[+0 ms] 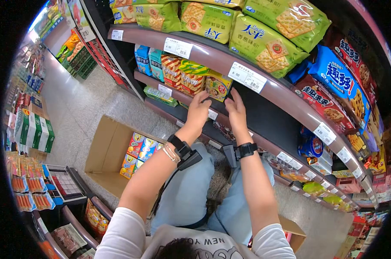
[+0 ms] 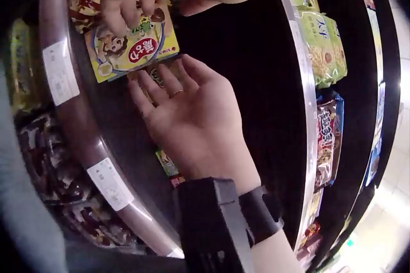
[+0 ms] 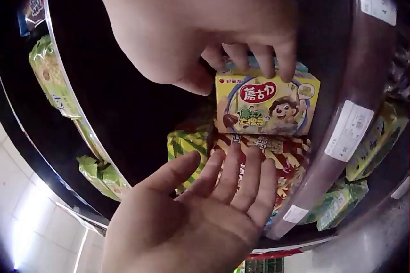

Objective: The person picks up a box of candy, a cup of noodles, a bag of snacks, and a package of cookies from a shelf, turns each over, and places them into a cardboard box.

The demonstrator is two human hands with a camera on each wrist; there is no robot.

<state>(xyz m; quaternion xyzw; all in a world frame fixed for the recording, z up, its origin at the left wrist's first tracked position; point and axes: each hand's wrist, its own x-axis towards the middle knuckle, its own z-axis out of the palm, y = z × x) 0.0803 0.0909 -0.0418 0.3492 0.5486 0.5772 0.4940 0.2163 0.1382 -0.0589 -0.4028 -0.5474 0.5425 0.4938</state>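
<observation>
A small yellow snack box [image 1: 217, 88] with a cartoon figure stands near the front of a dark lower shelf. My left hand [image 1: 197, 115] is on its left side, fingers extended forward and slightly bent. Opposite, my right hand [image 1: 237, 114] has its palm turned inward and its fingertips close to the box's right end. In the right wrist view the right fingers reach along one end of the box [image 3: 268, 108], while the left fingers overlap the red striped snack packs [image 3: 282, 151] beside it. Neither hand curls round anything.
Green cracker packs [image 1: 271, 47] fill the shelf above, and a price-tagged shelf edge [image 1: 212, 58] overhangs the hands. Blue snack boxes [image 1: 142, 59] stand farther left on the same shelf. An open cardboard carton [image 1: 107, 151] with colourful boxes sits on the floor at left.
</observation>
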